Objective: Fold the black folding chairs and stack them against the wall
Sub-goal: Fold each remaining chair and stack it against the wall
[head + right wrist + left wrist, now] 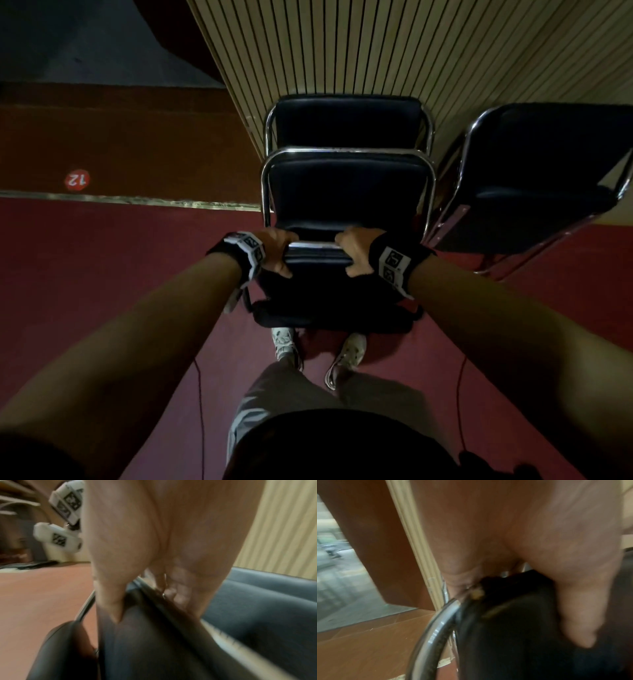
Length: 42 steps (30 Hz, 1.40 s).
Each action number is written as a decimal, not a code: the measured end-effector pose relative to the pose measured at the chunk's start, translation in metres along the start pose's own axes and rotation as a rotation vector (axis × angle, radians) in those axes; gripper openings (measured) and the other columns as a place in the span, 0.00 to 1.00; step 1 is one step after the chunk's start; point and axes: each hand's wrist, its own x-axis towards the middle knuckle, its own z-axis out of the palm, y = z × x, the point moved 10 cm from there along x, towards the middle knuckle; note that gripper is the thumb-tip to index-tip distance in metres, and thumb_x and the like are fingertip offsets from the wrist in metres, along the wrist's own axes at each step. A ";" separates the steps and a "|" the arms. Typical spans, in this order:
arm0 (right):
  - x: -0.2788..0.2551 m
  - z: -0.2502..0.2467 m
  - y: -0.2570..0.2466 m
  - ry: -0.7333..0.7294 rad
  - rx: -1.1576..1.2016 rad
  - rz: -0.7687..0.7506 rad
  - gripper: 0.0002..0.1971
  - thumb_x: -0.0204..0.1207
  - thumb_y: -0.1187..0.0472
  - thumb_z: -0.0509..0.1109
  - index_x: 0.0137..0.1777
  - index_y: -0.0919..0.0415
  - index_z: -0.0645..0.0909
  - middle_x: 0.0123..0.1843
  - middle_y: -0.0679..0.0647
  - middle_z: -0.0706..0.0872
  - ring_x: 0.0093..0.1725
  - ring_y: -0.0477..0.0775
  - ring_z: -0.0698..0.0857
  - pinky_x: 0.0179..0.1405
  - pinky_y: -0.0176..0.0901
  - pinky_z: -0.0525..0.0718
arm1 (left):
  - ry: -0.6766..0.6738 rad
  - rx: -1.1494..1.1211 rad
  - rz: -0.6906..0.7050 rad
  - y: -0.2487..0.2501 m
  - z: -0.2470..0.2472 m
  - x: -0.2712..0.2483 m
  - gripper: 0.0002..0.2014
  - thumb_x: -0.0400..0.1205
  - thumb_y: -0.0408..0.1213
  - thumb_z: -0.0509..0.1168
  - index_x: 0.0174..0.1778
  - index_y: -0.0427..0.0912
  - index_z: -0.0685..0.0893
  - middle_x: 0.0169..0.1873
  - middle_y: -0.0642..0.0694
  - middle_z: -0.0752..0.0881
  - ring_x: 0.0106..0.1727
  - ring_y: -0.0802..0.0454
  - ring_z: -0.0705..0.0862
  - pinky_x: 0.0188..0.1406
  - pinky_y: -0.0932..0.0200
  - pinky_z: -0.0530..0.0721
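Both forearms reach forward from the bottom of the head view, each wearing a black wrist strap with white tag-printed blocks. At their ends the left hand (274, 251) and the right hand (356, 251) grip the same folding chair (346, 192), one at each end of its near top edge, with fingers hooked over the chrome crossbar (313, 245) and thumbs pressed on the black padding below it. The left wrist view shows that thumb (580, 615) lying flat on black vinyl beside a curved chrome tube (429, 632); the right wrist view, blurred, shows fingers (178, 592) curled over the far side of the padded edge.

Three black folding chairs with chrome tube frames are in sight. The gripped one stands between the person and the wall, its padded panels close together. A second chair (347, 123) is directly behind it, leaning on the ribbed cream wall panel (376, 48), and the gripped chair's frame overlaps its lower edge; whether they touch cannot be told. A third chair (548, 178) stands to the right by the same wall, apart from the other two.

Two light-coloured shoes (284, 342) stand on the dark red carpet (120, 274) just under the gripped chair. On the brown step face at left is one red round sticker (77, 179) reading 12.
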 end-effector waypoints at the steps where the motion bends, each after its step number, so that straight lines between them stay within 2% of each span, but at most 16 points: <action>1: 0.007 -0.005 0.002 0.026 0.027 -0.002 0.32 0.76 0.49 0.78 0.76 0.62 0.72 0.74 0.61 0.75 0.66 0.64 0.82 0.59 0.56 0.85 | 0.015 0.012 -0.006 -0.008 -0.005 0.008 0.35 0.67 0.54 0.82 0.68 0.50 0.79 0.58 0.46 0.87 0.58 0.42 0.87 0.56 0.52 0.85; 4: 0.019 -0.016 0.007 0.100 0.052 0.014 0.32 0.75 0.48 0.76 0.75 0.60 0.72 0.69 0.60 0.76 0.65 0.65 0.81 0.61 0.58 0.84 | 0.048 0.014 -0.032 -0.026 -0.020 0.020 0.38 0.65 0.58 0.82 0.68 0.50 0.77 0.61 0.45 0.85 0.58 0.41 0.85 0.56 0.49 0.85; 7: 0.027 -0.025 0.031 0.139 0.030 0.117 0.39 0.76 0.42 0.74 0.82 0.56 0.64 0.75 0.60 0.72 0.71 0.68 0.76 0.69 0.63 0.78 | 0.118 -0.029 -0.027 -0.035 -0.038 0.036 0.40 0.68 0.54 0.82 0.74 0.49 0.75 0.67 0.43 0.82 0.64 0.39 0.83 0.63 0.47 0.84; 12: 0.022 -0.033 0.078 0.222 -0.023 0.253 0.41 0.76 0.38 0.73 0.82 0.57 0.62 0.76 0.62 0.71 0.72 0.67 0.74 0.71 0.66 0.74 | 0.147 -0.019 -0.047 -0.039 -0.053 0.060 0.41 0.72 0.55 0.79 0.79 0.57 0.69 0.73 0.41 0.75 0.74 0.34 0.73 0.72 0.39 0.76; 14: 0.024 -0.032 0.084 0.190 -0.018 0.276 0.41 0.77 0.37 0.73 0.82 0.56 0.62 0.78 0.62 0.70 0.74 0.67 0.73 0.73 0.68 0.71 | 0.118 -0.043 -0.047 -0.040 -0.053 0.066 0.40 0.73 0.54 0.79 0.80 0.59 0.67 0.73 0.42 0.74 0.75 0.33 0.72 0.72 0.39 0.74; 18: 0.035 -0.031 0.081 0.060 -0.049 0.332 0.42 0.76 0.37 0.73 0.83 0.55 0.61 0.77 0.62 0.71 0.74 0.69 0.74 0.71 0.69 0.71 | 0.031 -0.126 0.006 -0.046 -0.047 0.071 0.38 0.73 0.52 0.80 0.77 0.62 0.69 0.71 0.47 0.81 0.71 0.39 0.80 0.69 0.43 0.80; 20: 0.034 -0.027 0.078 0.028 -0.051 0.349 0.42 0.75 0.37 0.74 0.83 0.54 0.61 0.77 0.61 0.71 0.74 0.70 0.74 0.71 0.70 0.72 | 0.033 -0.146 0.026 -0.048 -0.044 0.069 0.39 0.73 0.51 0.79 0.78 0.63 0.69 0.73 0.48 0.80 0.72 0.40 0.79 0.72 0.43 0.78; 22: 0.029 -0.019 0.077 -0.029 -0.039 0.358 0.44 0.74 0.36 0.74 0.83 0.53 0.60 0.76 0.60 0.72 0.73 0.70 0.75 0.69 0.71 0.73 | 0.022 -0.145 0.057 -0.044 -0.041 0.068 0.40 0.74 0.49 0.79 0.81 0.60 0.68 0.75 0.47 0.78 0.74 0.42 0.78 0.74 0.48 0.76; 25: 0.013 0.002 0.082 -0.103 -0.025 0.351 0.44 0.73 0.35 0.75 0.82 0.53 0.59 0.73 0.59 0.74 0.70 0.69 0.78 0.64 0.70 0.81 | 0.001 -0.121 0.119 -0.021 -0.039 0.068 0.38 0.72 0.50 0.80 0.78 0.61 0.72 0.67 0.50 0.83 0.69 0.45 0.82 0.70 0.53 0.78; 27: 0.006 0.009 0.089 -0.118 -0.037 0.348 0.44 0.73 0.36 0.75 0.82 0.52 0.59 0.72 0.59 0.74 0.69 0.69 0.79 0.63 0.69 0.83 | -0.014 -0.098 0.138 -0.009 -0.038 0.069 0.36 0.71 0.53 0.79 0.75 0.64 0.73 0.63 0.52 0.85 0.66 0.46 0.83 0.69 0.46 0.81; 30: 0.011 -0.007 0.098 -0.098 -0.048 0.339 0.42 0.72 0.37 0.77 0.80 0.51 0.62 0.71 0.60 0.75 0.67 0.70 0.80 0.59 0.68 0.85 | -0.002 -0.100 0.111 -0.008 -0.046 0.071 0.38 0.68 0.58 0.77 0.73 0.71 0.69 0.64 0.53 0.84 0.68 0.42 0.81 0.67 0.36 0.81; 33: 0.021 -0.029 0.104 -0.062 -0.049 0.319 0.41 0.71 0.39 0.79 0.78 0.50 0.65 0.70 0.61 0.75 0.67 0.71 0.80 0.58 0.67 0.86 | 0.041 -0.108 0.064 -0.017 -0.056 0.076 0.40 0.68 0.59 0.78 0.76 0.70 0.67 0.68 0.52 0.82 0.71 0.40 0.79 0.69 0.33 0.78; 37: 0.026 -0.052 0.122 0.064 -0.055 0.337 0.41 0.70 0.38 0.79 0.80 0.48 0.67 0.75 0.59 0.73 0.72 0.70 0.76 0.64 0.69 0.82 | 0.120 -0.071 -0.005 -0.020 -0.073 0.086 0.43 0.72 0.60 0.77 0.81 0.66 0.64 0.73 0.47 0.78 0.75 0.38 0.76 0.72 0.33 0.76; 40: 0.027 -0.061 0.123 0.159 -0.137 0.327 0.42 0.74 0.37 0.75 0.84 0.47 0.63 0.80 0.57 0.68 0.77 0.69 0.68 0.70 0.70 0.74 | 0.125 -0.046 -0.039 -0.025 -0.082 0.089 0.42 0.73 0.60 0.75 0.82 0.65 0.63 0.74 0.46 0.75 0.77 0.37 0.73 0.72 0.32 0.75; 42: 0.026 -0.059 0.122 0.224 -0.155 0.338 0.42 0.77 0.38 0.73 0.86 0.47 0.59 0.83 0.58 0.66 0.79 0.69 0.67 0.74 0.72 0.70 | 0.123 -0.031 -0.065 -0.031 -0.083 0.091 0.42 0.74 0.61 0.74 0.82 0.65 0.61 0.75 0.45 0.73 0.77 0.37 0.72 0.72 0.33 0.75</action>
